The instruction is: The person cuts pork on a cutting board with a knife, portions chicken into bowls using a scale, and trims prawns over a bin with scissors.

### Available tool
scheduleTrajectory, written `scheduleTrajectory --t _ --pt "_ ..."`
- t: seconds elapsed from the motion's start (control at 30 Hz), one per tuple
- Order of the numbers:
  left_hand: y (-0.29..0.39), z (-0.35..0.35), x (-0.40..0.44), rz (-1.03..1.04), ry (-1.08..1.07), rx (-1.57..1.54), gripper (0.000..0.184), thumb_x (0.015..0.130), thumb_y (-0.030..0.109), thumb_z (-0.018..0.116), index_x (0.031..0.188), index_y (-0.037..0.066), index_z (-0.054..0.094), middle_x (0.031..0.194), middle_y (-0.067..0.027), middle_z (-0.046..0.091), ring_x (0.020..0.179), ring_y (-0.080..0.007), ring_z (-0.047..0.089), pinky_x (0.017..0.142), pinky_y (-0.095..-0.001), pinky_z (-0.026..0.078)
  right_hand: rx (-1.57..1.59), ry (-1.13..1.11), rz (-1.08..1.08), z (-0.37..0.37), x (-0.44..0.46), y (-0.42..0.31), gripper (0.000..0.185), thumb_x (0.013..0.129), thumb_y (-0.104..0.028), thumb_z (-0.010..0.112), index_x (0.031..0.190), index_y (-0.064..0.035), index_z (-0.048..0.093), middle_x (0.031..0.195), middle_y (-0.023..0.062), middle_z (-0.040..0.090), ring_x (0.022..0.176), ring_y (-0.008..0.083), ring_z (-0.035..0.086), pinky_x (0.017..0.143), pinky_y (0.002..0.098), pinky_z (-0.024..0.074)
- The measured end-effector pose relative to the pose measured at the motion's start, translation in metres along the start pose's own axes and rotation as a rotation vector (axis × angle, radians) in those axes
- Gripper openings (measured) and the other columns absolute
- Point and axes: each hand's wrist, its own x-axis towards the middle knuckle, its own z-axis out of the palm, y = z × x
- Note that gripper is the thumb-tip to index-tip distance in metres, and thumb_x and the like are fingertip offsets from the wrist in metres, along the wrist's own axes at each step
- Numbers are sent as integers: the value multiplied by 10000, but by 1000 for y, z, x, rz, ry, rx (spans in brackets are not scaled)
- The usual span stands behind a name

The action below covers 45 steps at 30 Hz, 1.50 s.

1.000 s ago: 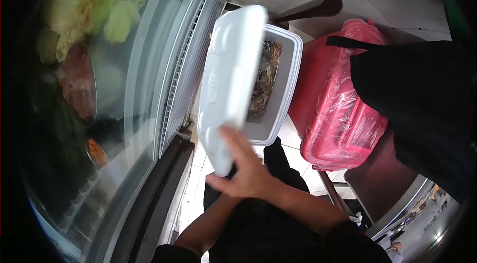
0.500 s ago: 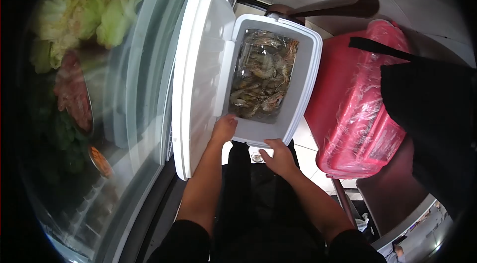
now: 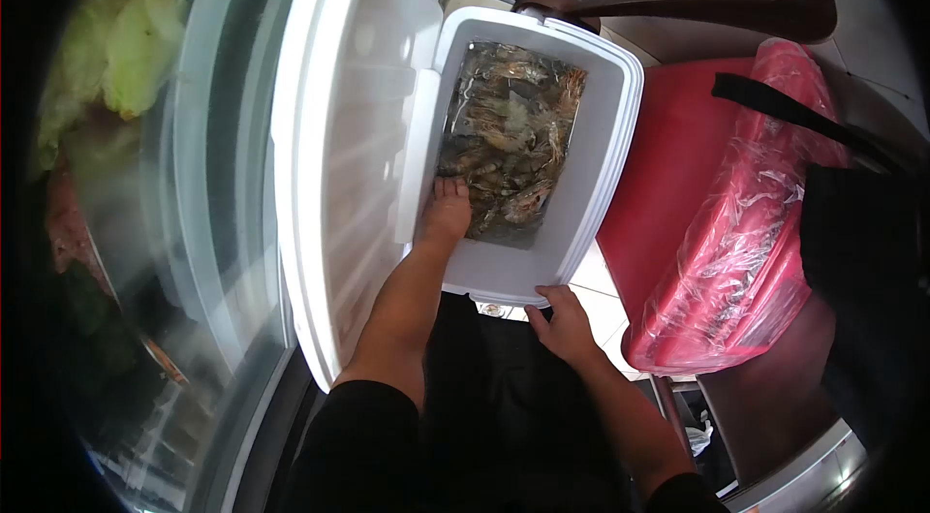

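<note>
Shrimp [image 3: 513, 125] just beyond left hand [image 3: 448, 214] (fingers loosely extended), right hand [image 3: 566, 324] spread against cooler rim [image 3: 613, 150].

The box [image 3: 509, 268] admits entry from above. Obstructions: lid [image 3: 363, 135], 9 o'clock; red container [image 3: 668, 140], 3 o'clock, clearance apparently narrow.

Left forearm [image 3: 400, 324] bare, stretched forward; left hand [image 3: 449, 212] back upward, fingers [image 3: 451, 187] side by side, loosely extended. Right hand [image 3: 568, 327] nearer the body, thumb [image 3: 539, 320] spread from forefinger; right forearm [image 3: 635, 406] slants inward. Hands apart.
</note>
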Motion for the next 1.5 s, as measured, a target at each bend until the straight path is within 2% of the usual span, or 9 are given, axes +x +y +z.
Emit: scheduleTrajectory --t 0.07,0.37,0.5,0.63,0.87,1.07,1.17,1.33,1.5 --pt "-2 14 6 37 -68 195 496 954 166 396 1429 28 360 1439 -210 422 1338 -336 406 1076 -453 359 5 -8 1 2 2 0 336 827 -187 717 1097 -9 627 1051 181 616 1012 369 593 888 416 485" --pt "1 -2 3 55 -310 111 261 952 188 408 1095 64 588 1141 -154 658 1195 -324 524 964 -442 419 108 -24 -5 21 26 -12 333 842 -192 701 1092 15 627 997 191 632 930 366 628 833 402 509" --pt "3 1 -12 76 -286 136 290 939 186 421 1155 54 564 1175 -159 650 1219 -336 509 989 -477 394 241 -10 91 42 41 -6 342 858 -213 690 1090 30 623 998 204 644 937 335 644 822 391 512" --pt "14 -12 -14 52 -431 104 396 875 248 525 1219 54 538 1261 -167 615 1278 -361 467 1046 -517 340 399 2 411 63 77 11 394 897 -288 651 1127 29 609 1085 216 653 999 316 649 845 386 505" --pt "15 -30 -12 49 -561 -62 712 746 407 705 1338 88 470 1277 -186 595 1284 -371 475 1125 -555 233 364 162 523 72 131 18 520 933 -277 613 1330 35 487 1263 212 595 1208 295 555 1013 364 417" --pt "47 -11 -26 19 -292 12 715 777 468 695 1311 52 464 1250 -179 604 1236 -335 528 1109 -642 182 584 302 414 110 170 60 587 929 -190 598 1400 66 358 1381 210 498 1226 289 529 1018 348 413" --pt "56 0 -19 24 -335 21 672 798 440 689 1285 32 469 1237 -174 609 1225 -317 540 1100 -659 177 720 331 433 111 187 64 601 903 -126 623 1388 85 338 1370 213 494 1187 268 542 991 329 430" --pt "58 4 -10 -54 -428 -148 621 788 343 698 1296 62 480 1234 -182 611 1230 -325 536 1106 -587 259 793 415 500 104 203 50 652 839 -62 689 1369 90 340 1267 210 570 1109 255 582 948 327 460" --pt "40 -21 4 -17 -625 -348 625 790 296 679 1332 57 480 1276 -195 595 1206 -341 555 1031 -437 426 598 356 707 103 221 58 505 811 -105 719 1235 74 510 1124 174 651 998 244 626 872 333 486"
